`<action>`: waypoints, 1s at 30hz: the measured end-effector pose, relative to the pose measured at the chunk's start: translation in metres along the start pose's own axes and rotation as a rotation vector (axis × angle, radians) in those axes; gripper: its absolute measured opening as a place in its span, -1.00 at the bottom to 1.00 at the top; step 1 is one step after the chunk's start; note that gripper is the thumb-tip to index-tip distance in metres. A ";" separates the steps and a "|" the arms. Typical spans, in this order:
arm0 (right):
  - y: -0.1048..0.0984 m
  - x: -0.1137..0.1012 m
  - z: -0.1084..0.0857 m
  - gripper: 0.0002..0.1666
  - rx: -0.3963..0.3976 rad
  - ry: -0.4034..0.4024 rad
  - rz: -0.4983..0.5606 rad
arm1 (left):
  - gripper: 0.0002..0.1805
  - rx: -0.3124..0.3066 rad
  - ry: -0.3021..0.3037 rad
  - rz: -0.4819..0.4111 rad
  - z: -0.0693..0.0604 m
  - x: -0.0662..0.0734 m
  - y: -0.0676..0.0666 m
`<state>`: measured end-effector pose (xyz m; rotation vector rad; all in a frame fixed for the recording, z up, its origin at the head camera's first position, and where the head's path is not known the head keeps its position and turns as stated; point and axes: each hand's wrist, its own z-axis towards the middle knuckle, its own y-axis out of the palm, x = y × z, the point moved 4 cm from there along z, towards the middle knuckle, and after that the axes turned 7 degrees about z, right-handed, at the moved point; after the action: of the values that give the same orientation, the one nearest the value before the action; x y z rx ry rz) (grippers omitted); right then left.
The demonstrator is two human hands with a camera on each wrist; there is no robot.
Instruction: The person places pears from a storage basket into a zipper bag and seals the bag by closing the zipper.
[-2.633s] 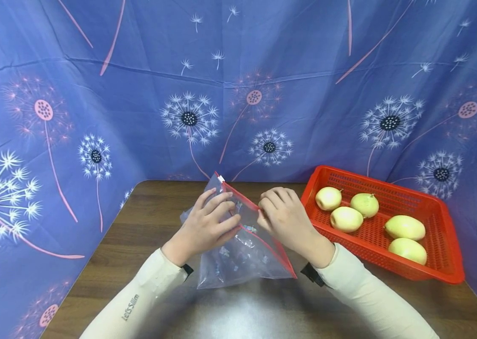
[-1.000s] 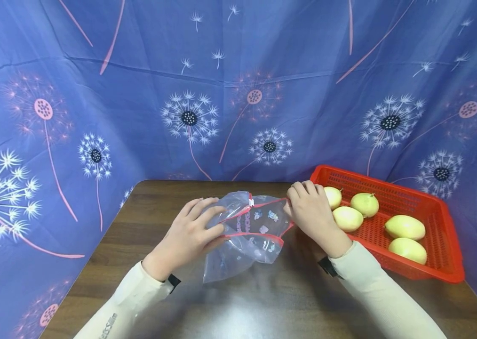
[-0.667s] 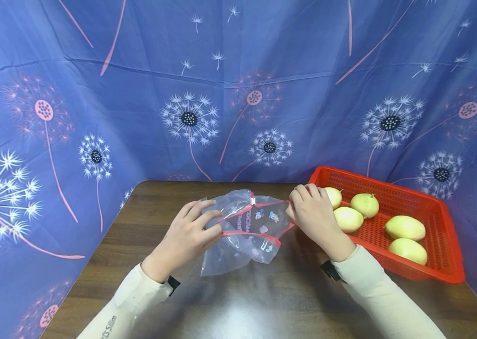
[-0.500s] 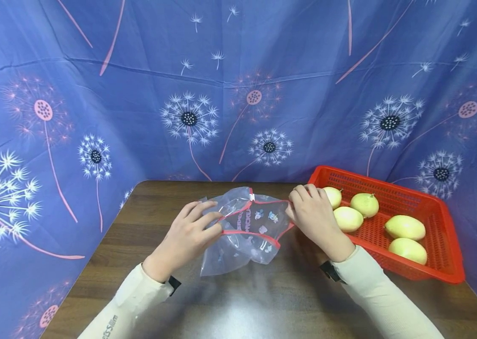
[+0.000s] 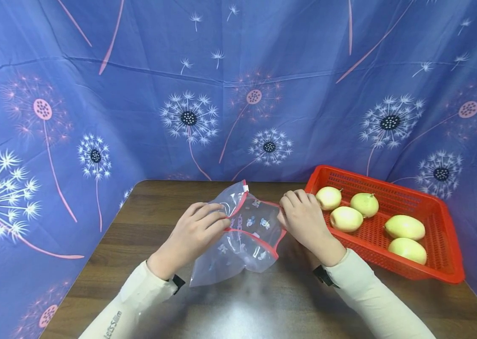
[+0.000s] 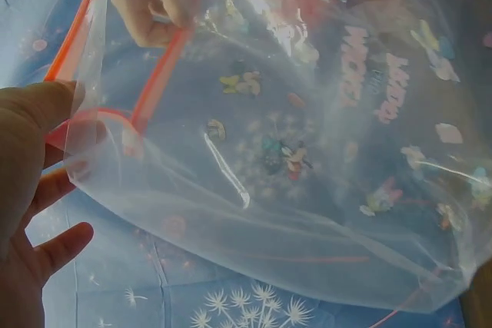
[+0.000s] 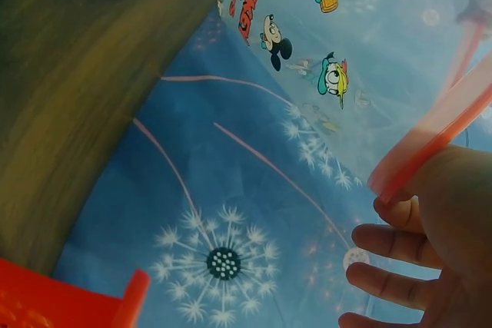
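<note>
The red-edged, cartoon-printed clear plastic zip bag (image 5: 227, 259) is between the two hands, its mouth gaping. The left hand (image 5: 192, 233) pinches its left edge, two fingers stretched away; the right hand (image 5: 308, 226) pinches the opposite red strip, other fingers loose. Off to the right on the brown wooden table (image 5: 137, 235), the red plastic basket (image 5: 374, 252) of pale yellow-green oval fruits (image 5: 346, 219) runs lengthwise, slanting nearer at its right end; the right hand is closest.
</note>
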<state>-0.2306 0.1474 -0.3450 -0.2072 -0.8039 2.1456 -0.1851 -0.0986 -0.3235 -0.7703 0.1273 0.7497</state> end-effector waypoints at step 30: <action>0.004 0.003 -0.015 -0.87 -0.045 0.055 -0.020 | -0.74 0.030 -0.277 0.001 -0.011 -0.008 0.004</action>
<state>-0.2294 0.1544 -0.3587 -0.2800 -0.8199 2.0953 -0.1918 -0.1081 -0.3310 -0.6311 -0.1110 0.8465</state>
